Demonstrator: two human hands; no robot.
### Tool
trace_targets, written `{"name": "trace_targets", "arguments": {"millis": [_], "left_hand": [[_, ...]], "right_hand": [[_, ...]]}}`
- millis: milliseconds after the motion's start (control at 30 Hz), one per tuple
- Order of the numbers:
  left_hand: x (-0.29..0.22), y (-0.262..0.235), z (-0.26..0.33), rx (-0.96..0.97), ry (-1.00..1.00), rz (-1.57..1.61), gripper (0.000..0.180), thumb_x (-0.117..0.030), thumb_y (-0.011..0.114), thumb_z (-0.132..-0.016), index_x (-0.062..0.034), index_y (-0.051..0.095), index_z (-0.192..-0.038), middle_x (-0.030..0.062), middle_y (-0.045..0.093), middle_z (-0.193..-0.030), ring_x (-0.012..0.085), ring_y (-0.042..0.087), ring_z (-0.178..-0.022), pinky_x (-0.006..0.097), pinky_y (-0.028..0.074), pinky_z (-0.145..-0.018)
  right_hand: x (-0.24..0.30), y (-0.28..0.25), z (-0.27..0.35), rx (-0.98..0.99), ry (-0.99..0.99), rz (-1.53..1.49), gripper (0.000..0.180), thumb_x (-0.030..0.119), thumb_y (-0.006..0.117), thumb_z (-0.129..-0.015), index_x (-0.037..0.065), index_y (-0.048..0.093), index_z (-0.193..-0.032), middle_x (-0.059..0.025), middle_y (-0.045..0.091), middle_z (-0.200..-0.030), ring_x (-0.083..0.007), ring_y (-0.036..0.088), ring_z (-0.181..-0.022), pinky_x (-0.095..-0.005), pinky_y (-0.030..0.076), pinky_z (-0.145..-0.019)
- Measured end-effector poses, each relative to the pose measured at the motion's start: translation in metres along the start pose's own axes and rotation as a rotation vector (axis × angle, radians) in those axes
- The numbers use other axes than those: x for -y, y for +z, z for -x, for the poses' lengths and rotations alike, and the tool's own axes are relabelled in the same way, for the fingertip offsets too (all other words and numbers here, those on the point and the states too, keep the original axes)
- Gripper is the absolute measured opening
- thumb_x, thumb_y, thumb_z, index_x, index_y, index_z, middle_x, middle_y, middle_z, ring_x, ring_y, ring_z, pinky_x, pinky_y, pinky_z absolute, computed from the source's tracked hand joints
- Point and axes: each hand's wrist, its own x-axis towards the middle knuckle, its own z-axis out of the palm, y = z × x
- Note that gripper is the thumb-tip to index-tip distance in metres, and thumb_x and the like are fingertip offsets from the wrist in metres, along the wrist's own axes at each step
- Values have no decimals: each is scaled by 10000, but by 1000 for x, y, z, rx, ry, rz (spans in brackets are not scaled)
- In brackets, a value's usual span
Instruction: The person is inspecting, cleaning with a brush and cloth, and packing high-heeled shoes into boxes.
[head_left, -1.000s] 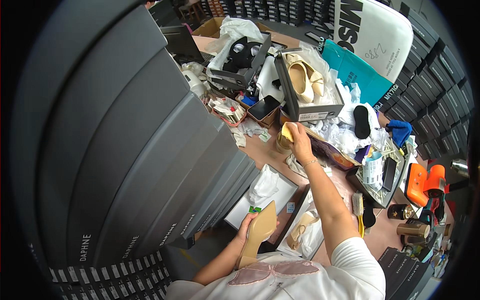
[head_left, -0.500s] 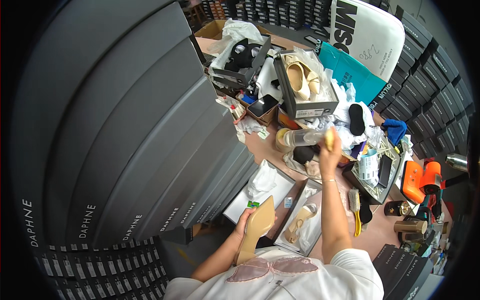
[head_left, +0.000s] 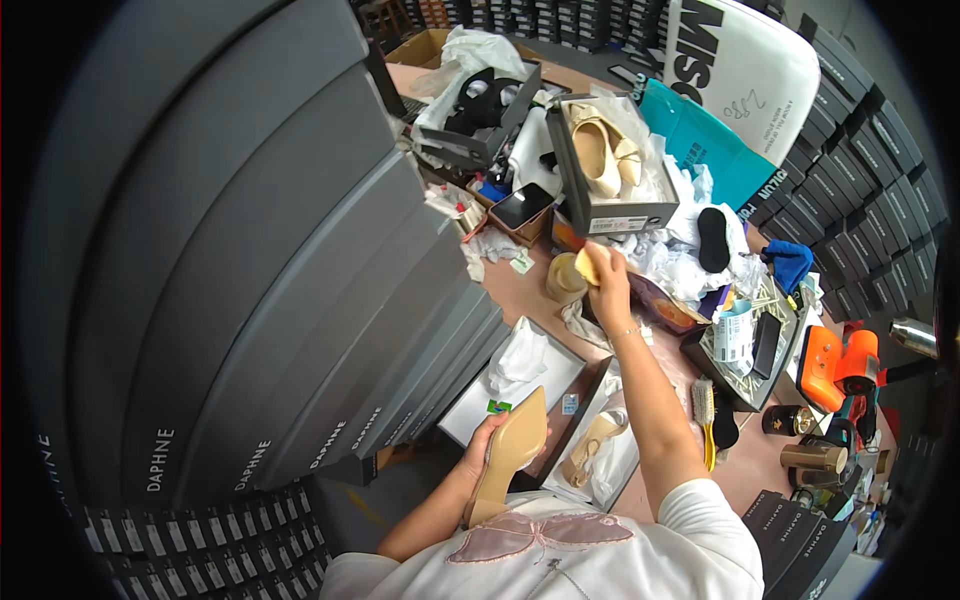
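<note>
My left hand (head_left: 484, 446) is closed around a beige shoe (head_left: 515, 430), its tan sole turned up. My right hand (head_left: 608, 292) reaches far over the table and pinches a yellow sponge (head_left: 587, 266). Just left of the sponge stands a small tan jar (head_left: 566, 278). In front of me an open shoe box holds the other beige shoe (head_left: 597, 447) on white paper. Beside it, crumpled white tissue (head_left: 518, 358) lies in a white box lid (head_left: 470, 410).
Tall stacks of dark shoe boxes (head_left: 250, 250) rise close on my left. A box with cream shoes (head_left: 597, 160) stands at the back. To the right lie a yellow-handled brush (head_left: 706, 420), an orange tool (head_left: 838, 360) and a tray of sticks (head_left: 755, 350).
My right hand has moved left with the sponge, from beside a clear bottle to the tan jar. The bottle no longer shows. My left hand stays nearly still with the shoe.
</note>
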Motion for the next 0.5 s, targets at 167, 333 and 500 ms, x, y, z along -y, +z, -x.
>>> {"name": "trace_targets", "arguments": {"millis": [167,333,500], "left_hand": [[-3,-5,-3,42,40,-37,648,-425,434,-890,53,430,-1329,231,532,-1258,323,564,-1123,423,502,-900],[-7,15,-9,-9,7,-86,586,-413,434,-897,25,498,-1282,194,614,-1150,297,630,-997,393,527,-863],[17,48,-29,113,-65,-179,537,-334,367,-973,-56,341,-1432,121,495,-1346,234,520,-1194,361,422,-1014]], "right_hand": [[14,-6,-5,54,98,133,366,183,535,-922,114,540,-1282,-215,499,-1178,-378,548,-1023,-406,476,-859],[89,-73,112,202,90,-122,188,89,579,-910,-22,570,-1061,-192,531,-927,-339,525,-829,-388,437,-734],[152,-106,205,338,14,-105,192,76,644,-811,71,593,-996,-127,553,-940,-330,594,-816,-407,497,-670]]}}
